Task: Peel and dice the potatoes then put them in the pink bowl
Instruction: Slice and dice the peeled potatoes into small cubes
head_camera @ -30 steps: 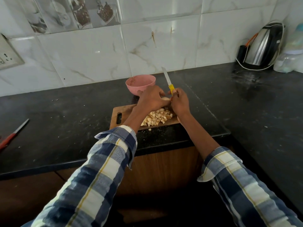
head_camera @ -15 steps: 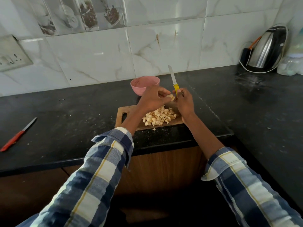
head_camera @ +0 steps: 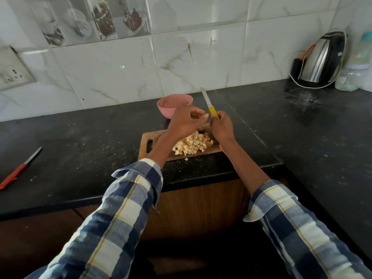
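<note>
At the far left of the black counter lies a red-handled knife, well apart from everything else. Toward the middle, a wooden cutting board sits at the near edge, with a pile of diced potato heaped on its right half. Just beyond the board, against the tiled wall, stands the pink bowl; whether anything is in it is hard to tell.

Above the far edge of the board, the left hand has its fingers loosely spread, their tips meeting a small pale potato piece. Just right of it, the right hand is curled closed around a yellow-handled knife, blade pointing up and away.

In the far right corner a steel kettle stands.
</note>
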Action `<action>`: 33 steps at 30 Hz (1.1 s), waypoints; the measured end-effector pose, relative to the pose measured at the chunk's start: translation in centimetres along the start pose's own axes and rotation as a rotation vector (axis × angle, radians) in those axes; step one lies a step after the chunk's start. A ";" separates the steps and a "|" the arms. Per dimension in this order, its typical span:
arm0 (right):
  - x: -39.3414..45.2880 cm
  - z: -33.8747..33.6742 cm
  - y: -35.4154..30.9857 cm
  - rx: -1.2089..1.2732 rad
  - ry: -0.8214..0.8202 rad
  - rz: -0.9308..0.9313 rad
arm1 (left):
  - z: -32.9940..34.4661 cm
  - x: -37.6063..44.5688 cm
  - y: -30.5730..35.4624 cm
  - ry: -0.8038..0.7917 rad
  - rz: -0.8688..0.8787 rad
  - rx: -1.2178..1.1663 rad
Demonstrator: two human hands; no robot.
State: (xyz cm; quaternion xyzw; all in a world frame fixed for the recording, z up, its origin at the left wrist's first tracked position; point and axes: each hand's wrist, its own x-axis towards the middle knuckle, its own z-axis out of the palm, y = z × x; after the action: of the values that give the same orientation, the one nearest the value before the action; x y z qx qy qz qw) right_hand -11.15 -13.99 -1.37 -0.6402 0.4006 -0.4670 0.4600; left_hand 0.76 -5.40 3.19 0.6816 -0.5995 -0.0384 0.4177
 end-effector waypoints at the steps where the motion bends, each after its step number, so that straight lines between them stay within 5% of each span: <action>1: 0.0 0.0 -0.1 -0.006 -0.006 0.001 | -0.2 -0.2 -0.1 0.004 0.000 -0.014; 11: -1.5 -0.4 -1.5 -0.074 -0.012 -0.143 | -4.3 -4.5 -3.3 0.165 -0.082 -0.036; 23: -8.3 2.7 -6.8 -0.710 -0.226 -0.490 | -5.6 -10.0 -7.5 0.313 -0.263 0.222; 33: -11.9 3.3 -9.1 -0.954 -0.273 -0.551 | -6.6 -10.8 -8.6 0.190 -0.236 0.082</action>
State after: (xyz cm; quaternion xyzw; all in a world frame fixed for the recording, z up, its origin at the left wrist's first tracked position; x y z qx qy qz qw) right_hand -10.09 0.27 4.21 -0.9125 0.3223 -0.2502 0.0286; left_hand 8.18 6.61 -2.64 0.7644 -0.4739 0.0020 0.4372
